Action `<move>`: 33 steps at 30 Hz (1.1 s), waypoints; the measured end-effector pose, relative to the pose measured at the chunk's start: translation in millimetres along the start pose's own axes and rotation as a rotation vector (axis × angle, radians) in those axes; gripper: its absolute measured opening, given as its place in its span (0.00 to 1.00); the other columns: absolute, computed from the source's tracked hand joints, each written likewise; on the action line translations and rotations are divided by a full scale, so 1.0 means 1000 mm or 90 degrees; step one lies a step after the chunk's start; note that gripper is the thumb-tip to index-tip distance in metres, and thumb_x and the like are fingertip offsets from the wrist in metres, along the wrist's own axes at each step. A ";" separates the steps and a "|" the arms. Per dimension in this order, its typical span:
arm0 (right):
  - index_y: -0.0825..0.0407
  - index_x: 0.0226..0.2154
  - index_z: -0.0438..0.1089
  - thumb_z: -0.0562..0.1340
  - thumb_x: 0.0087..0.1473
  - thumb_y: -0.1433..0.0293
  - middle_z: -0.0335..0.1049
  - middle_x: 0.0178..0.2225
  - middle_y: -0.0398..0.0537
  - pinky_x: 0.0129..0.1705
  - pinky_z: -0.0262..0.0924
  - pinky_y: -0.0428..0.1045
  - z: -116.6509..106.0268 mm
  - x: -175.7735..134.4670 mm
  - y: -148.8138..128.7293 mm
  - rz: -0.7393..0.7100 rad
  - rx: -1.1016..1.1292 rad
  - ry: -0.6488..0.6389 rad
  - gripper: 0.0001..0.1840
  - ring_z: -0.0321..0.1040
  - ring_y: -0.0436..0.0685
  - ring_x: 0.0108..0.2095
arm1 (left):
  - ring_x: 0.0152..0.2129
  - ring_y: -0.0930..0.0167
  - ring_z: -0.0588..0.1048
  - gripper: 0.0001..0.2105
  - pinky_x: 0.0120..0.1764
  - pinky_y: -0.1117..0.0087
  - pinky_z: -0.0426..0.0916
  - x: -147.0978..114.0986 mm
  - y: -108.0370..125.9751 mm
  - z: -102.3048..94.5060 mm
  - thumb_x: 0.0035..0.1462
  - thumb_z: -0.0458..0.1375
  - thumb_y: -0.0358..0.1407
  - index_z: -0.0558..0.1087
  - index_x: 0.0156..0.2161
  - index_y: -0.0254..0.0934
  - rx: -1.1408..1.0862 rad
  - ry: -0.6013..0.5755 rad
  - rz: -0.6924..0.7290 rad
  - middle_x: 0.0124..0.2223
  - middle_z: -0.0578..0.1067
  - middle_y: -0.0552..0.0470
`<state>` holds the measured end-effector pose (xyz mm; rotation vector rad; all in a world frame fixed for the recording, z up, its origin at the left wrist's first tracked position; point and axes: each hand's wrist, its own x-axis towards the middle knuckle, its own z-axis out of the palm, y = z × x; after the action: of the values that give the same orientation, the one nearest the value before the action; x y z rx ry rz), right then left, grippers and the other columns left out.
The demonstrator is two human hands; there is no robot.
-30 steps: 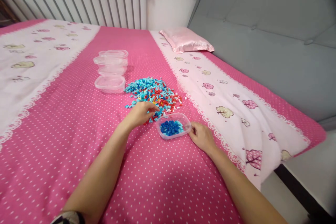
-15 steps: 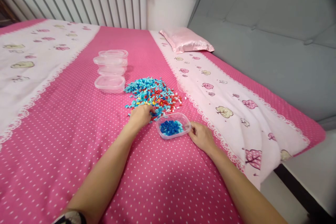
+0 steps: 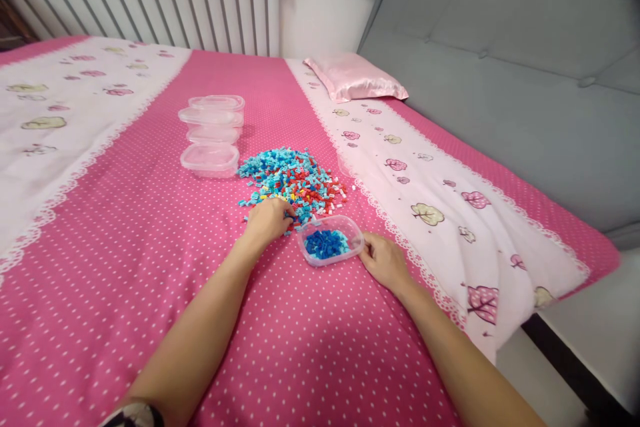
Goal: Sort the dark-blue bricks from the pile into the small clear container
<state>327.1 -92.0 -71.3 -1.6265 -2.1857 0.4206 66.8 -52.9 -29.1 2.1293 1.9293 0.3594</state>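
A heap of small building bricks [image 3: 295, 177], mostly light blue and red with a few yellow and white ones, lies on the pink bedspread. My left hand [image 3: 270, 219] rests at the heap's near edge with its fingers curled down among the bricks; its fingertips are partly hidden, so what they pinch does not show. Close by on the right sits a clear plastic box [image 3: 354, 250], holding dark blue and light blue bricks [image 3: 326, 244]. My right hand [image 3: 384, 259] grips the box's right rim, fingers closed on it.
Several clear plastic boxes [image 3: 210, 159] stand in a row left of the heap. A pink pillow [image 3: 357, 77] lies farther back, beside a grey padded headboard [image 3: 500, 33]. Behind the bed is a white radiator [image 3: 200, 0]. The bedspread's edge drops off at the right.
Hardly anything differs. My left hand has shifted very slightly at the heap's edge, while my right hand and the box stay in place.
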 end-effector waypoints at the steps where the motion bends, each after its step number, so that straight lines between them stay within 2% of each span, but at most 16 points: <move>1: 0.52 0.29 0.70 0.54 0.51 0.69 0.63 0.21 0.41 0.26 0.45 0.44 0.000 0.000 0.000 0.000 0.001 0.000 0.09 0.59 0.51 0.24 | 0.28 0.68 0.71 0.11 0.30 0.71 0.60 0.001 -0.002 -0.001 0.46 0.54 0.32 0.77 0.34 0.40 -0.025 0.010 0.006 0.29 0.75 0.50; 5: 0.52 0.31 0.70 0.53 0.51 0.70 0.64 0.22 0.41 0.26 0.45 0.44 0.000 0.000 0.000 -0.002 0.003 -0.004 0.10 0.59 0.51 0.24 | 0.22 0.73 0.68 0.08 0.27 0.72 0.60 0.005 -0.012 -0.005 0.45 0.56 0.32 0.75 0.32 0.35 -0.212 0.042 0.019 0.26 0.73 0.52; 10: 0.52 0.27 0.68 0.53 0.51 0.69 0.63 0.21 0.41 0.25 0.44 0.44 0.000 0.000 0.000 0.004 0.001 -0.001 0.09 0.59 0.50 0.23 | 0.17 0.79 0.66 0.08 0.22 0.77 0.60 0.002 -0.008 -0.014 0.43 0.61 0.33 0.72 0.32 0.33 -0.666 0.004 -0.083 0.23 0.71 0.56; 15: 0.52 0.26 0.67 0.53 0.51 0.69 0.62 0.20 0.41 0.25 0.44 0.44 0.000 0.000 0.000 0.000 -0.001 -0.002 0.09 0.59 0.50 0.23 | 0.22 0.80 0.72 0.05 0.25 0.83 0.67 0.001 0.001 -0.024 0.47 0.57 0.24 0.69 0.32 0.32 -1.068 -0.079 -0.217 0.29 0.74 0.52; 19: 0.52 0.28 0.68 0.53 0.51 0.69 0.63 0.21 0.41 0.25 0.44 0.44 -0.001 0.000 0.000 0.002 0.001 -0.004 0.09 0.59 0.50 0.23 | 0.28 0.79 0.74 0.10 0.28 0.85 0.69 0.001 0.005 -0.027 0.47 0.49 0.18 0.68 0.32 0.31 -1.212 -0.127 -0.256 0.32 0.74 0.49; 22: 0.52 0.28 0.68 0.53 0.51 0.69 0.63 0.21 0.41 0.25 0.45 0.44 -0.001 0.000 -0.001 -0.001 -0.001 -0.002 0.09 0.60 0.50 0.24 | 0.27 0.79 0.73 0.10 0.29 0.82 0.69 0.001 0.006 -0.025 0.44 0.49 0.18 0.67 0.30 0.32 -1.179 -0.110 -0.266 0.30 0.74 0.50; 24: 0.52 0.28 0.68 0.53 0.52 0.69 0.63 0.21 0.41 0.25 0.45 0.44 0.000 0.000 0.000 -0.002 -0.003 -0.003 0.09 0.60 0.51 0.24 | 0.21 0.80 0.70 0.07 0.24 0.81 0.66 0.001 0.006 -0.020 0.44 0.52 0.22 0.67 0.29 0.33 -1.074 -0.056 -0.251 0.25 0.71 0.54; 26: 0.52 0.28 0.68 0.53 0.51 0.69 0.63 0.21 0.41 0.25 0.44 0.44 0.000 0.000 0.000 0.001 -0.006 -0.004 0.09 0.59 0.51 0.24 | 0.15 0.80 0.63 0.02 0.19 0.79 0.59 0.002 0.004 -0.013 0.44 0.56 0.27 0.67 0.27 0.34 -0.881 0.003 -0.200 0.20 0.66 0.59; 28: 0.52 0.27 0.68 0.53 0.51 0.69 0.63 0.21 0.41 0.25 0.44 0.44 0.001 0.000 0.000 0.001 -0.008 -0.002 0.09 0.59 0.51 0.23 | 0.13 0.79 0.58 0.03 0.18 0.77 0.53 0.003 0.003 -0.005 0.43 0.58 0.33 0.69 0.26 0.35 -0.627 0.035 -0.126 0.17 0.62 0.60; 31: 0.52 0.26 0.67 0.53 0.50 0.70 0.62 0.21 0.41 0.25 0.44 0.44 0.001 0.000 0.001 -0.001 -0.007 0.003 0.09 0.59 0.50 0.23 | 0.17 0.75 0.63 0.06 0.22 0.74 0.54 0.002 0.003 0.004 0.44 0.58 0.36 0.74 0.28 0.36 -0.295 0.035 -0.050 0.17 0.65 0.57; 33: 0.52 0.25 0.66 0.53 0.50 0.69 0.62 0.20 0.41 0.25 0.44 0.44 0.001 0.000 0.000 0.001 -0.006 0.002 0.08 0.59 0.50 0.23 | 0.23 0.71 0.69 0.08 0.26 0.72 0.58 0.001 0.007 0.008 0.45 0.56 0.35 0.76 0.31 0.39 -0.170 0.025 -0.036 0.24 0.72 0.54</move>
<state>327.2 -92.2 -72.2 -1.6324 -2.1881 0.4079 75.8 -53.2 -34.4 1.9069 1.8394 0.6150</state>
